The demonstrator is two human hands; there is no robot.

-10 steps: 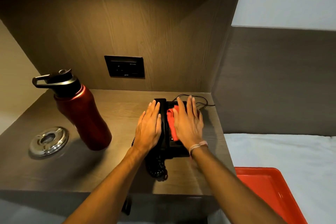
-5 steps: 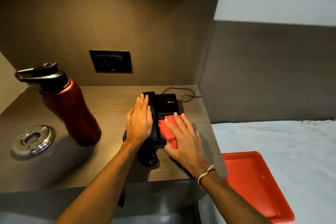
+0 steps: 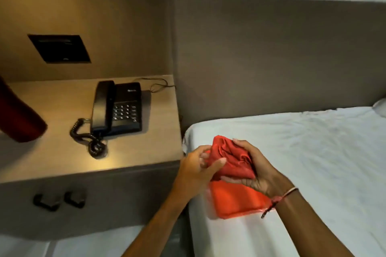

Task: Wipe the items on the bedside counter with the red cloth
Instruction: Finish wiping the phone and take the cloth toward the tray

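The red cloth [image 3: 229,158] is bunched up between both hands, held over the bed's left edge. My left hand [image 3: 196,170] grips its left side and my right hand [image 3: 253,170] wraps its right side. A black telephone [image 3: 120,108] with its handset in the cradle and a coiled cord sits on the bedside counter [image 3: 52,152], to the left of my hands. The red bottle [image 3: 18,119] shows only partly at the left edge of the counter.
A red tray [image 3: 236,202] lies on the white bed [image 3: 302,152] just under my hands. A black wall socket panel [image 3: 59,48] is set above the counter. Two dark drawer handles [image 3: 60,199] sit on the counter's front. A grey headboard backs the bed.
Both hands left the telephone and moved right over the bed. The cloth went from pressed flat on the phone to bunched between both hands. The view swung right.
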